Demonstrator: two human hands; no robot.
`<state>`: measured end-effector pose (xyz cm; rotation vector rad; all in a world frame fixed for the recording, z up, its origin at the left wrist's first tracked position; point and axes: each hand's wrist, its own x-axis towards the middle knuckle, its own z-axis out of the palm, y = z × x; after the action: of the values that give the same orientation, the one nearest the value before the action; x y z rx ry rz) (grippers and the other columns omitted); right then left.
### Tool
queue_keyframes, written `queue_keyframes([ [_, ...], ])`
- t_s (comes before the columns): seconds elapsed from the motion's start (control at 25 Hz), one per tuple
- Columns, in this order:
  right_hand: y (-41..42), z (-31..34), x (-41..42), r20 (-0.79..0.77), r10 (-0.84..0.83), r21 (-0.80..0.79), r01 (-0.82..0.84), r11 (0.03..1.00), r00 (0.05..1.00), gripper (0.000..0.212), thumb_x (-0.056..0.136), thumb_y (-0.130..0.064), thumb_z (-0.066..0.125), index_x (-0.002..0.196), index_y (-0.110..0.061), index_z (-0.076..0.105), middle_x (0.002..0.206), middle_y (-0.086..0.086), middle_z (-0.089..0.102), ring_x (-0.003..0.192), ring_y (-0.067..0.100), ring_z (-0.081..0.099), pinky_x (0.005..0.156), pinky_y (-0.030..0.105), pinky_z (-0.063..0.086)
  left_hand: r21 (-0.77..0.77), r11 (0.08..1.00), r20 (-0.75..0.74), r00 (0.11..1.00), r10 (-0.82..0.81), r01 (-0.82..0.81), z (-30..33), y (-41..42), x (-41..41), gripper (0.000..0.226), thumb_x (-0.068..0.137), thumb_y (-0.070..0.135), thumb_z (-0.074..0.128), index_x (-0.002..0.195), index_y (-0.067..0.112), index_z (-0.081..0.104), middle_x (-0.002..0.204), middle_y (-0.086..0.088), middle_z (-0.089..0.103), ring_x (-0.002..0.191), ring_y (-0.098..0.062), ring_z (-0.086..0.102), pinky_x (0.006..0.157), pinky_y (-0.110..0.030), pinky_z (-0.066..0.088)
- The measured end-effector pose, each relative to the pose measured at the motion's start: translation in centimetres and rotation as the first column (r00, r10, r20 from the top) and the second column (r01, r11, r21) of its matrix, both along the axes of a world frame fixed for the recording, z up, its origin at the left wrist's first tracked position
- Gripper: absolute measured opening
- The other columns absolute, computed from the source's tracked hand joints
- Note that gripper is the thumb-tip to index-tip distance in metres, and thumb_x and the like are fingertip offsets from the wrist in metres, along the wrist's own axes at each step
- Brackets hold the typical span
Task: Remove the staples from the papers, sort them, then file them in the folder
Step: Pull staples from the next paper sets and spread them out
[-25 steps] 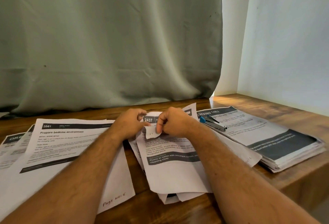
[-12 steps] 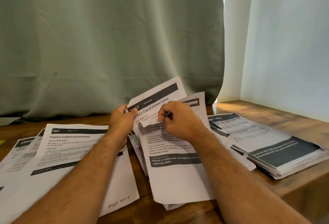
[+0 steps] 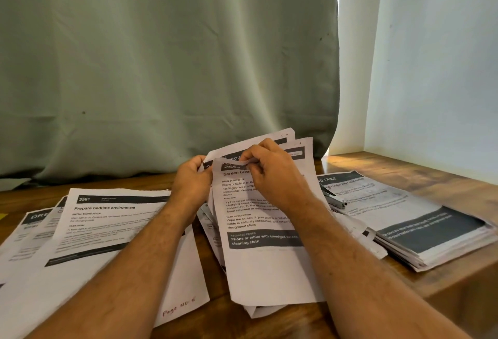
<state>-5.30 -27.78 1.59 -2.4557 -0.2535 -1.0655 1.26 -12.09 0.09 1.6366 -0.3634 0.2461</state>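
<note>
So we've got our right hand [image 3: 272,174] pinching the curled top edge of the front sheet [image 3: 258,231], the one headed "Screen Clea..." something, right at the corner where a staple would sit (can't actually make out a staple, too small). Our left hand [image 3: 192,179] grips the top left edge of the same bundle, with a couple more sheets [image 3: 301,155] fanned up behind it, so we're guessing this set is only partway apart. Its bottom edge rests on the counter [image 3: 404,174], on a few loose pages. To our left lies a spread of flat sheets [image 3: 107,220], top one "Prepare bedtime environment", which looks like the done-and-sorted side. To our right sits a thick stack [image 3: 420,233] with a small blue-and-grey stapler-type tool [image 3: 334,200] lying on it, probably still to do. No folder in view anywhere, so filing hasn't begun. We'd call it somewhere in the middle, sorting underway, plenty left.
</note>
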Motion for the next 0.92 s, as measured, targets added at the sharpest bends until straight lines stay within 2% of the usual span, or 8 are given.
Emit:
queue_keyframes([
  [0.32, 0.1, 0.1, 0.0, -0.065, -0.003, 0.048, 0.006, 0.999, 0.998, 0.047, 0.095, -0.016, 0.060, 0.138, -0.029, 0.046, 0.115, -0.008, 0.056, 0.104, 0.011, 0.058, 0.096, 0.030, 0.052, 0.035, 0.997, 0.028, 0.998, -0.063, 0.062, 0.1, 0.0, -0.2, 0.008, 0.097, 0.022, 0.064, 0.099, 0.029, 0.068, 0.090, 0.001, 0.077, 0.082, -0.022, 0.075, 0.075, -0.045, 0.063],
  [0.4, -0.1, 0.0, 0.2, -0.115, -0.035, 0.041, 0.040, 0.998, 0.993, 0.036, 0.093, -0.018, 0.062, 0.126, -0.029, 0.054, 0.111, -0.005, 0.061, 0.100, 0.012, 0.061, 0.089, 0.028, 0.053, 0.107, 0.991, 0.059, 0.995, -0.085, 0.078, 0.0, 0.1, -0.3, 0.013, 0.097, 0.017, 0.064, 0.096, 0.029, 0.070, 0.089, 0.001, 0.077, 0.083, -0.020, 0.074, 0.076, -0.044, 0.062],
  [0.52, -0.8, 0.2, 0.2, -0.241, -0.161, -0.007, 0.164, 0.987, 0.957, 0.010, 0.088, -0.019, 0.066, 0.090, -0.027, 0.061, 0.089, -0.008, 0.066, 0.086, 0.013, 0.062, 0.074, 0.029, 0.052, 0.146, 0.979, 0.076, 0.986, -0.152, 0.139, 0.2, 0.3, -0.5, 0.018, 0.093, 0.016, 0.059, 0.098, 0.026, 0.073, 0.090, -0.001, 0.076, 0.087, -0.020, 0.072, 0.078, -0.038, 0.059],
  [0.64, -1.2, 0.1, 0.0, -0.448, -0.176, -0.025, 0.184, 0.983, 0.877, 0.013, 0.087, -0.015, 0.069, 0.083, -0.026, 0.065, 0.085, -0.008, 0.064, 0.082, 0.011, 0.058, 0.081, 0.033, 0.055, 0.089, 0.993, 0.040, 0.996, -0.080, 0.076, 0.3, 0.3, -0.1, 0.028, 0.100, 0.021, 0.045, 0.105, 0.023, 0.072, 0.093, -0.003, 0.077, 0.092, -0.016, 0.070, 0.087, -0.034, 0.054],
  [0.72, -1.3, 0.0, -0.2, -0.504, -0.173, -0.034, 0.181, 0.983, 0.846, 0.014, 0.086, -0.013, 0.070, 0.082, -0.026, 0.067, 0.086, -0.009, 0.064, 0.081, 0.011, 0.058, 0.086, 0.037, 0.056, 0.368, 0.921, 0.128, 0.988, 0.086, -0.128, -0.6, 0.4, 0.9, 0.022, 0.101, 0.024, 0.051, 0.110, 0.025, 0.071, 0.107, 0.001, 0.074, 0.091, -0.009, 0.065, 0.086, -0.031, 0.053],
  [0.8, -1.4, 0.1, -0.3, -0.502, -0.192, -0.047, 0.195, 0.980, 0.843, 0.014, 0.085, -0.014, 0.072, 0.080, -0.027, 0.068, 0.087, -0.011, 0.065, 0.082, 0.012, 0.058, 0.086, 0.039, 0.056, 0.659, 0.722, 0.174, 0.976, 0.128, -0.212, -1.8, 0.5, 1.2, 0.028, 0.098, 0.030, 0.061, 0.124, 0.024, 0.066, 0.124, 0.000, 0.068, 0.102, -0.012, 0.063, 0.090, -0.034, 0.053],
  [0.84, -1.4, 0.1, -0.3, -0.498, -0.199, -0.055, 0.198, 0.979, 0.844, 0.014, 0.084, -0.015, 0.073, 0.080, -0.027, 0.068, 0.088, -0.011, 0.065, 0.084, 0.012, 0.058, 0.086, 0.040, 0.056, 0.715, 0.676, 0.137, 0.984, 0.113, -0.177, -2.2, 0.6, 1.5, 0.036, 0.096, 0.035, 0.063, 0.130, 0.023, 0.063, 0.129, 0.000, 0.066, 0.107, -0.015, 0.063, 0.091, -0.035, 0.053],
  [0.92, -1.4, 0.0, -0.3, -0.499, -0.199, -0.065, 0.192, 0.979, 0.844, 0.013, 0.084, -0.016, 0.073, 0.080, -0.027, 0.068, 0.090, -0.010, 0.066, 0.086, 0.012, 0.058, 0.087, 0.039, 0.055, 0.710, 0.698, 0.057, 0.996, 0.074, -0.092, -2.3, 0.5, 1.6, 0.047, 0.095, 0.039, 0.064, 0.137, 0.020, 0.058, 0.134, -0.002, 0.064, 0.110, -0.016, 0.063, 0.081, -0.030, 0.052],
])
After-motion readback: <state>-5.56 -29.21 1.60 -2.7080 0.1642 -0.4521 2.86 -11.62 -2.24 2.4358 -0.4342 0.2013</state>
